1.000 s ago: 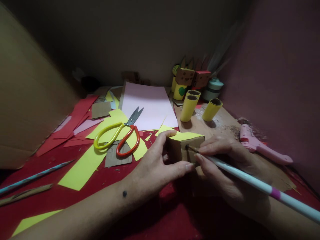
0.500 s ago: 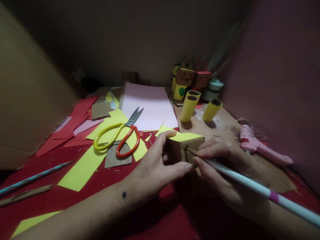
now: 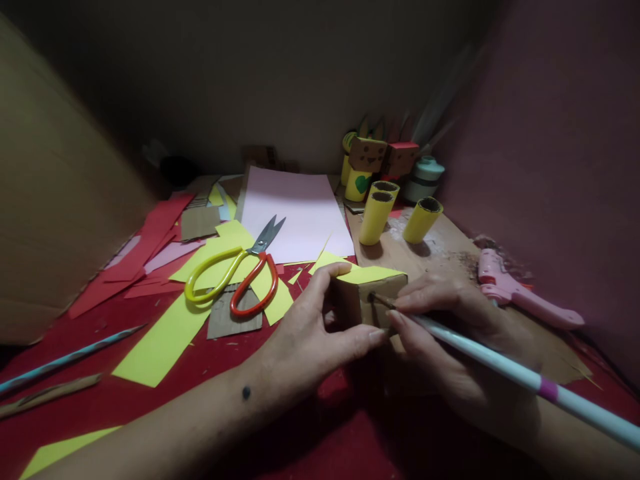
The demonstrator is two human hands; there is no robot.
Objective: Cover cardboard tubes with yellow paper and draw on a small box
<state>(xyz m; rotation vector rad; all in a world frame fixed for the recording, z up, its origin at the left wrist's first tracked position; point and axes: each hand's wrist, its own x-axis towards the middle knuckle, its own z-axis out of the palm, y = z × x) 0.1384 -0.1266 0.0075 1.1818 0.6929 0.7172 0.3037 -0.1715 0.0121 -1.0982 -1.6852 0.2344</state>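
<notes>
A small cardboard box [image 3: 385,293] with a yellow paper top is held by my left hand [image 3: 325,327], thumb along the lower front and fingers at its left side. My right hand [image 3: 445,333] pinches a long white pen [image 3: 500,360] with a purple band and a thin brown tip. That tip touches a dark spot on the box's front face. Left of my hands, scissors [image 3: 257,257] with one yellow and one red handle lie spread on yellow paper [image 3: 160,343] and a cardboard scrap [image 3: 235,320].
Yellow paper-covered tubes [image 3: 376,220] stand behind the box, near decorated figures [image 3: 367,157] and a pale green container [image 3: 425,177]. A pink glue gun [image 3: 530,293] lies right. Pink sheets [image 3: 295,207], red paper strips [image 3: 145,247] and a rolled blue stick [image 3: 70,360] lie left and behind.
The whole view has shifted very slightly. The pen tip remains on the dark spot, and both hands keep nearly the same hold.
</notes>
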